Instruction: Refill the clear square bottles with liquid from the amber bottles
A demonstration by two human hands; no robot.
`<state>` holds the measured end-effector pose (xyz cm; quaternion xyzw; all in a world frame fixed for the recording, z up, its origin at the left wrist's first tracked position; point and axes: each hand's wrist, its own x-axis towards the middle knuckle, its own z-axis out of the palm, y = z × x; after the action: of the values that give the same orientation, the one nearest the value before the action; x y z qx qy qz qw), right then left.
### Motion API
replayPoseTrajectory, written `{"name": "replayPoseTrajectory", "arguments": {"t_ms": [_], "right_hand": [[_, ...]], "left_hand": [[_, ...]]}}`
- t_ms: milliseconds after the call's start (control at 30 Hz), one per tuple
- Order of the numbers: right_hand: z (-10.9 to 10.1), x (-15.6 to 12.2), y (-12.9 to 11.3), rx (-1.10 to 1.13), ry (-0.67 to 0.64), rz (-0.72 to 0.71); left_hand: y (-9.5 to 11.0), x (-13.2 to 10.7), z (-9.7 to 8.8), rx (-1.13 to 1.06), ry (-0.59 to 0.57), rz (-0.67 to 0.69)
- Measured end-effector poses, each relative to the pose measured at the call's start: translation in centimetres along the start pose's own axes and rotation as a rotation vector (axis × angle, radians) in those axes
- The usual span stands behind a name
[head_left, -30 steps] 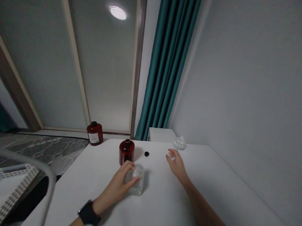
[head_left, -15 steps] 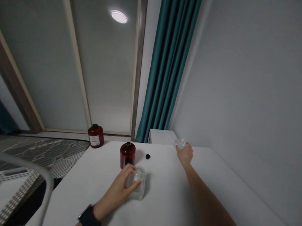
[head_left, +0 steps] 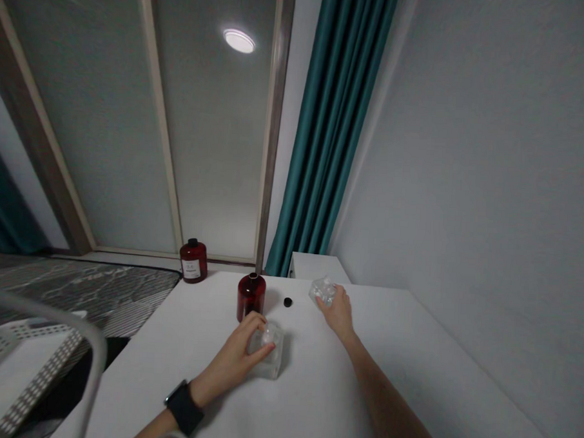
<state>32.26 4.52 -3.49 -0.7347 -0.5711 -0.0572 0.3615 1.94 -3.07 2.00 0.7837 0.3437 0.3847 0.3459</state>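
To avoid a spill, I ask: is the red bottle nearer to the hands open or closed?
Open: the nearer red bottle has a bare neck, and a small black cap lies near it.

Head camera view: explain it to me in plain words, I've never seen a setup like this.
No robot shows here, just one person's two bare hands. The camera is worn on that person's head, so you look forward and down over a white table, much as they would.

The left hand, with a dark watch on its wrist, curls around the top of a clear glass container; how firmly it grips doesn't show. The right hand holds a clear, lumpy piece, too blurred to name surely.

Also on the table are an open dark red bottle, a small black cap beside it, and a labelled red bottle at the far left corner, its cap on.
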Motion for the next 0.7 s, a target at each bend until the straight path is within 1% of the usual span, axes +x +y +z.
{"name": "replayPoseTrajectory", "arguments": {"t_ms": [133, 333, 467, 567, 633, 700], "right_hand": [[-0.3, -1.6, -1.3, 0.052, -0.022, -0.057], [-1.1, -3.0, -2.0, 0.121, -0.001, -0.074], [-2.8, -3.2, -2.7, 0.173, 0.111, -0.061], [-4.6, -3.6, -3.9, 0.255, 0.194, -0.096], [-5.4, -4.3, -5.1, 0.336, 0.195, -0.160], [-5.6, -5.4, -6.5, 0.427, 0.133, -0.239]], "left_hand": [[0.0, 0.0, 0.0, 0.000, 0.013, 0.010], [0.0, 0.0, 0.0, -0.014, 0.005, 0.006], [-0.3, -0.1, -0.3, -0.043, -0.040, 0.005], [-0.5, -0.1, -0.7, -0.047, -0.058, 0.004], [-0.4, -0.1, -1.0, -0.041, -0.074, 0.005], [-0.4, -0.1, -1.4, -0.030, -0.092, 0.014]]}}
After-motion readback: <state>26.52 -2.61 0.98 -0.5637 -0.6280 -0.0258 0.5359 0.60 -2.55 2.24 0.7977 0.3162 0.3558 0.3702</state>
